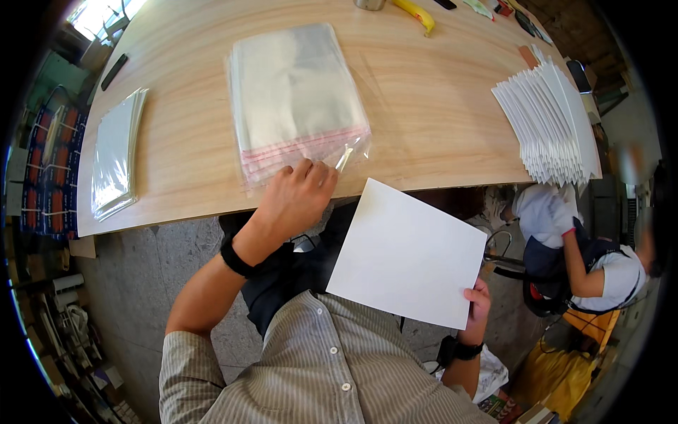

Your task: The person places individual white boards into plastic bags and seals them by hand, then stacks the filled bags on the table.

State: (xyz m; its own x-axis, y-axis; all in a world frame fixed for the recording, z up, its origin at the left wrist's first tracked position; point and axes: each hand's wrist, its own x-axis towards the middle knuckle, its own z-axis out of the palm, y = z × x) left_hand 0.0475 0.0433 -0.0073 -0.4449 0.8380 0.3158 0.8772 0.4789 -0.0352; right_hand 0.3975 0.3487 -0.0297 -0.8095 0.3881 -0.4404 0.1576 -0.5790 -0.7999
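A stack of clear plastic bags point(296, 85) with pink-striped near edges lies on the table in front of me. My left hand point(300, 191) reaches its near edge, fingers curled and pinched on the top bag's loose clear film. The fingertips are partly hidden by the hand's back. In my right hand point(478, 304) is a white card point(409, 254), gripped at its lower right corner. It is held tilted over my lap, just off the table's front edge, and its upper left corner is close to the left hand.
White cards in clear bags point(116, 155) lie on the left of the wooden table point(431, 120). Several white cards point(547, 120) stand fanned out at the right. A banana point(415, 14) and a black marker point(114, 72) lie farther back. Another person point(600, 275) sits at the right.
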